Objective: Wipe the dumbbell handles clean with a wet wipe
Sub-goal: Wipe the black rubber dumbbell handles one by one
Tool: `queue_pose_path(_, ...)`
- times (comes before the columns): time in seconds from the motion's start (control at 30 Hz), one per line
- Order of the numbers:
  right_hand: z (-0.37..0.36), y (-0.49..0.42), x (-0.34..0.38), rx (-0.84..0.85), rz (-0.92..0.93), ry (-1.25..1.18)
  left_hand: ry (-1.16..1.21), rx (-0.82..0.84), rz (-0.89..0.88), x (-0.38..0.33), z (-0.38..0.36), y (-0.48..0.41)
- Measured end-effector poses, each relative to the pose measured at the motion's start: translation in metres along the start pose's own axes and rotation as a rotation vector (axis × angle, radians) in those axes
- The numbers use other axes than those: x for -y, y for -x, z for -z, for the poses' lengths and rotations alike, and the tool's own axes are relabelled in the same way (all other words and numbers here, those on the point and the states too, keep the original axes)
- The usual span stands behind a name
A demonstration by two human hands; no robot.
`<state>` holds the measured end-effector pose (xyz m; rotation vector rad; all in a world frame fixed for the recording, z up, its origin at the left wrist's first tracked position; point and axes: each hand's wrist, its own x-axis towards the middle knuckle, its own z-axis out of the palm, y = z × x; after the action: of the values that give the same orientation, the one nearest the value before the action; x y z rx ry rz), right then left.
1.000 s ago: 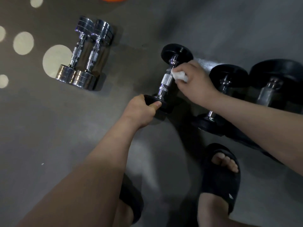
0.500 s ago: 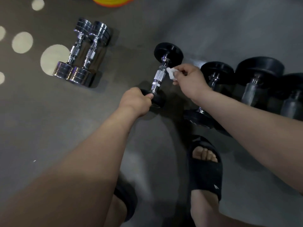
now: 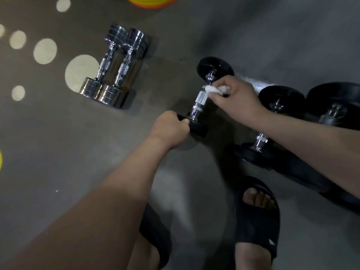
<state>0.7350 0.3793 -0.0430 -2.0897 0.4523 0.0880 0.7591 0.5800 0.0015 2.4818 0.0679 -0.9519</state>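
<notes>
Wet wipe in right hand on dumbbell handle; left hand round end

Grey floor, pale round spots, black sandal, orange-yellow object at top

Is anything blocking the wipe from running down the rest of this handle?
Nothing visible. The right hand holds the wet wipe against the top of the handle; the knurled stretch below is bare, and the left hand grips only the near head.
</notes>
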Motion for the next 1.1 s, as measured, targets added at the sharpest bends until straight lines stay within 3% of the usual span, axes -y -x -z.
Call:
queue_pose_path(0.2, -0.011, -0.01, -0.007, -0.052, 0.252, 0.24, 0.044, 0.121, -0.034, -0.003, 0.004, 0.001)
queue_pose_path(0.37, -0.023, -0.011, -0.006, -0.105, 0.373, 0.43, -0.036, 0.075, -0.064, -0.004, -0.002, 0.0)
queue_pose_path(0.53, -0.015, -0.008, -0.01, -0.083, 0.495, 0.452, -0.061, 0.055, -0.06, 0.002, -0.007, -0.006)
queue_pose_path(0.9, -0.013, -0.003, -0.01, -0.025, 0.54, 0.417, -0.036, 0.023, -0.051, 0.001, -0.006, 0.0)
queue_pose_path(1.1, -0.011, -0.02, -0.008, -0.078, 0.501, 0.623, -0.063, -0.025, -0.045, -0.004, -0.008, 0.009)
